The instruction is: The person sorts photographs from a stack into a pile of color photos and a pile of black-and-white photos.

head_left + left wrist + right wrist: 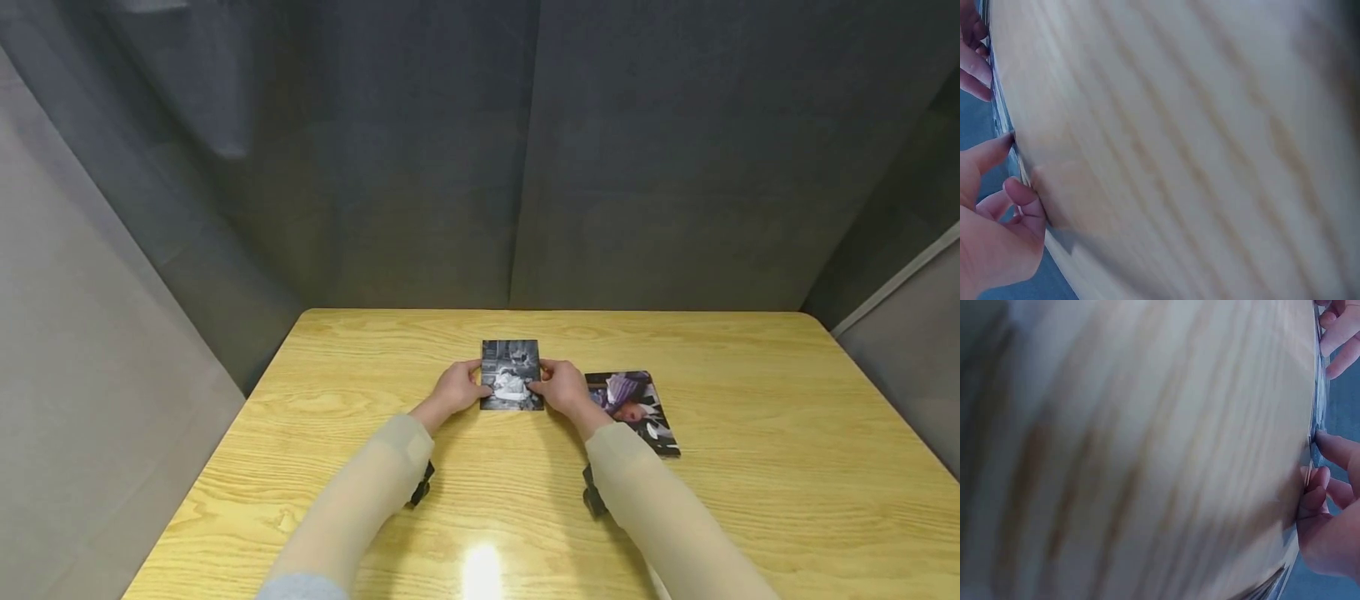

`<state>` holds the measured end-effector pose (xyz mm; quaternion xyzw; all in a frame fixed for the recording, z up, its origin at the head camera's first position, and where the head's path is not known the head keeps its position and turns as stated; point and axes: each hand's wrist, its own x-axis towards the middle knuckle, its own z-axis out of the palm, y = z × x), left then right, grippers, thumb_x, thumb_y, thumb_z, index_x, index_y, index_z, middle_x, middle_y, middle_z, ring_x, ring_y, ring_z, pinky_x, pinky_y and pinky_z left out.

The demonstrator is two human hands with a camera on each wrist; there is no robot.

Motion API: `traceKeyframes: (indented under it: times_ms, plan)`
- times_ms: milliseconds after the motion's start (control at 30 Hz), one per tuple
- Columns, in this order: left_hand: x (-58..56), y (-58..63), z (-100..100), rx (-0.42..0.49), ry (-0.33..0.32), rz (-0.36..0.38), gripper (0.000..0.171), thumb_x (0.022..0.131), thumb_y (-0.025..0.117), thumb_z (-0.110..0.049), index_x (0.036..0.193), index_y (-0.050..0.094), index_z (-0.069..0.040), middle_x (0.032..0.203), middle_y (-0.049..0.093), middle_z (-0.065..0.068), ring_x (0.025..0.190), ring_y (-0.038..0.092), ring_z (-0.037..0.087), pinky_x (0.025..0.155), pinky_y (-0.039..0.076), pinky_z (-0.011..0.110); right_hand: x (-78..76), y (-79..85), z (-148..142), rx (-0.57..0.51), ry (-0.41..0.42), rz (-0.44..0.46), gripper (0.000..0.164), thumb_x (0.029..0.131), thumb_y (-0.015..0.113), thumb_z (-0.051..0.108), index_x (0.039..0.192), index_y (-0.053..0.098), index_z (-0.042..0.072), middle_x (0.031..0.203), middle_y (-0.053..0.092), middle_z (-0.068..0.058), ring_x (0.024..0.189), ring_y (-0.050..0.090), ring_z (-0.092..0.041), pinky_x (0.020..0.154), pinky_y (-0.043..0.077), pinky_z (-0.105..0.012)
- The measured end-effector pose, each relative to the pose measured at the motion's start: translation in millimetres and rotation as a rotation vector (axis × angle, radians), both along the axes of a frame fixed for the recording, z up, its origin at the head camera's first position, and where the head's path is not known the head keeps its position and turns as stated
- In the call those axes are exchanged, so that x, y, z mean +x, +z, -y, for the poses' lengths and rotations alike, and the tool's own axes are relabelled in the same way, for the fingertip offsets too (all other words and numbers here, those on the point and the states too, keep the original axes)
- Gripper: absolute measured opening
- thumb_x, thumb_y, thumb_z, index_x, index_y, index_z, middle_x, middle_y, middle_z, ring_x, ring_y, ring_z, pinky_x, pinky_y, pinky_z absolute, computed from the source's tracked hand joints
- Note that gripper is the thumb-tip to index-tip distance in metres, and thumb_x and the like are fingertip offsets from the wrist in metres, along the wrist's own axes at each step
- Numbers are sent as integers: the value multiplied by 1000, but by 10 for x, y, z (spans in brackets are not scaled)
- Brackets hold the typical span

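Observation:
A small black-and-white picture card (512, 362) is at the far middle of the table, between my two hands. My left hand (456, 386) grips its left edge, the thumb over the printed face. On the opposite edge my right hand (564, 387) holds it the same way, thumb on the face. In both wrist views the card shows only as a thin edge-on strip, low over the tabletop, with curled fingers of the left hand (1007, 219) and the right hand (1329, 512) at it.
A larger colour picture (652, 417) lies on the wooden table (750, 400) to the right, partly covered by my right hand and sleeve. Dark grey curtain (420, 167) hangs behind the table's far edge. A pale panel (90, 333) stands on the left.

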<state>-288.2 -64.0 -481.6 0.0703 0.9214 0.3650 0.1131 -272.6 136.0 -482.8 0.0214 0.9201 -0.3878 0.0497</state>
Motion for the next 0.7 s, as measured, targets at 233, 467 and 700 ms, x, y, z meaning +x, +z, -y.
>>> traceKeyframes:
  times_ms: [233, 467, 700]
  plan:
    - [9, 6, 8, 4, -6, -14, 60, 91, 69, -13, 144, 44, 1, 65, 46, 3, 53, 37, 14, 61, 39, 30, 3, 7, 1, -6, 2, -6, 57, 91, 69, 12, 141, 46, -5, 86, 55, -8, 78, 47, -23, 77, 39, -37]
    - [27, -4, 41, 49, 8, -44, 58, 93, 68, -16, 144, 45, -1, 71, 49, 3, 58, 40, 13, 62, 38, 29, 6, 35, -15, -109, 26, -10, 58, 92, 68, 12, 142, 44, -6, 92, 59, -10, 80, 50, -22, 76, 41, -35]
    - [174, 5, 44, 217, 10, -90, 50, 93, 67, -13, 139, 51, -1, 81, 53, 4, 60, 43, 13, 61, 40, 28, 104, 191, -148, -179, 106, -45, 59, 94, 65, 11, 146, 40, -1, 100, 57, -12, 71, 48, -18, 57, 39, -29]
